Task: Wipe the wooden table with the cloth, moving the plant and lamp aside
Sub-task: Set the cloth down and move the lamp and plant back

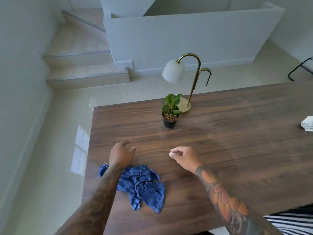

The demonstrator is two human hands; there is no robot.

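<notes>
Right now your wooden table carries everything, so start with its far edge: the lamp stands there on its round base, and the plant sits just in front of it, nearly touching. The blue cloth lies crumpled near the left edge, close to you, partly under your left forearm. Your left hand hovers past it, fingers loosely curled, holding nothing; your right hand is curled too, thumb against forefinger, also empty. Watch the lamp: it looks top-heavy, and pushing the plant back could tip it off that edge.
</notes>
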